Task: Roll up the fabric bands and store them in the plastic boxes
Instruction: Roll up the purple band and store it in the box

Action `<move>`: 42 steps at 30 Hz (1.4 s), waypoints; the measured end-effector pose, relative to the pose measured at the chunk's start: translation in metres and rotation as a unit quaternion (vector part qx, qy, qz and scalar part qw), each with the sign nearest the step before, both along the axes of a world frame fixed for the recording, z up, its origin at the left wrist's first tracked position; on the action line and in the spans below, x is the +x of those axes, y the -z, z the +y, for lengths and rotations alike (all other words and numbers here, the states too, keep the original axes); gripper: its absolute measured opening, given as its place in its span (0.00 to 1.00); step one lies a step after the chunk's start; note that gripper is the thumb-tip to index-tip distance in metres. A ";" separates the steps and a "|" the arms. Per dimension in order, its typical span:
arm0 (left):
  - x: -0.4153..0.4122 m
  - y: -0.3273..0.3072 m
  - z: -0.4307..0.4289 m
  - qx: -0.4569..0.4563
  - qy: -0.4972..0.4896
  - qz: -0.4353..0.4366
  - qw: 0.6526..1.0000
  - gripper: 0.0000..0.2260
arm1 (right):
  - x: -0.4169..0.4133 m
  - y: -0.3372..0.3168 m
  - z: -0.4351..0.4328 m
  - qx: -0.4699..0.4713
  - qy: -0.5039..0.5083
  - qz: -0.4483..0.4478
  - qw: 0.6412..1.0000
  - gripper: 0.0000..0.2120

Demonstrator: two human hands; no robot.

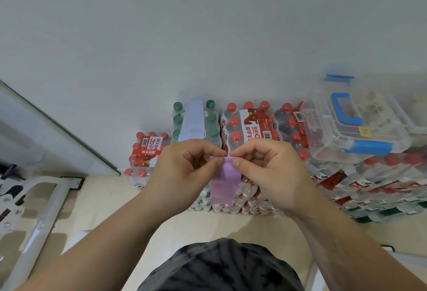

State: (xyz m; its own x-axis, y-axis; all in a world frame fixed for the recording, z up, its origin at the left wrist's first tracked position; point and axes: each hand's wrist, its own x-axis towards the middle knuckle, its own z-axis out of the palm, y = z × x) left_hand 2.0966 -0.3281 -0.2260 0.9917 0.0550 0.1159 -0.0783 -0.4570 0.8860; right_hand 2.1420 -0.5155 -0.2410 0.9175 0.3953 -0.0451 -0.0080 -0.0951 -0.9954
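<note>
Pinching the top edge of the purple fabric band (223, 179): left hand (184, 166) and right hand (265, 168) both clamp it between thumb and forefinger, fingertips nearly meeting at the middle. The band hangs flat and straight down from the pinch, in the air in front of the bottle packs. Fingers cover the top edge, so cannot tell if it is turned over.

Second band, pale blue (194, 119), lies across the top of the green-cap bottle pack (211, 119) just behind the hands.

Red-cap bottle packs (147, 152) on both sides: red labels read 农夫山泉 and "30", plus barcodes.

Clear plastic box (353, 124), blue handle and blue latches, lid on, sits on the taller stack at right. Contents blurred.

Packs stand against the white wall (208, 25). Open beige floor (104, 198) between packs and person. White metal frame (46, 198) near the left edge.
</note>
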 end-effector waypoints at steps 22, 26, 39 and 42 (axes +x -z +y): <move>-0.003 -0.003 -0.003 -0.029 0.021 -0.019 0.999 0.14 | -0.010 -0.009 0.000 0.016 0.019 -0.011 1.000 0.07; -0.003 0.003 -0.001 -0.134 0.016 0.010 0.991 0.07 | -0.011 -0.011 0.000 0.033 0.032 -0.015 0.999 0.09; -0.002 -0.001 -0.008 -0.121 0.001 0.025 0.992 0.08 | -0.013 -0.011 -0.005 0.035 0.016 0.002 0.999 0.11; -0.003 0.000 -0.008 -0.114 -0.004 0.017 0.993 0.10 | -0.013 -0.010 -0.005 0.040 0.042 0.007 0.998 0.10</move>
State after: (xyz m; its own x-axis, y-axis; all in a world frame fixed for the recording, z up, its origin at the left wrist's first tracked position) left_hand 2.0938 -0.3363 -0.2260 0.9942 0.0843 0.0665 -0.0439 -0.2455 0.9684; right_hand 2.1287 -0.5204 -0.2308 0.9470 0.3200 -0.0287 -0.0256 -0.0141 -0.9996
